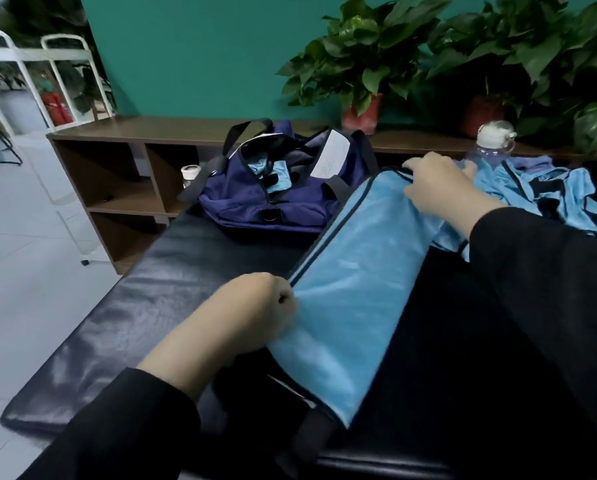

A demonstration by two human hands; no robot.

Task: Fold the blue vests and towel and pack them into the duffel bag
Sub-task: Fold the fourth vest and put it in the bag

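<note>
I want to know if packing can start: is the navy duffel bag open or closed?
Open. The navy fabric duffel bag has its top parted, and light blue cloth shows inside it.

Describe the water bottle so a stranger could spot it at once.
Start at the dark padded bench and look to its far right end, below the potted plants. The water bottle stands there behind the heap of blue vests. It is the only clear thing, with a white cap.

You face a teal wall (193, 57); below it runs a low brown shelf unit (117, 174) with potted plants (362, 64) on top, pale tiled floor (20, 254) left of it
</note>
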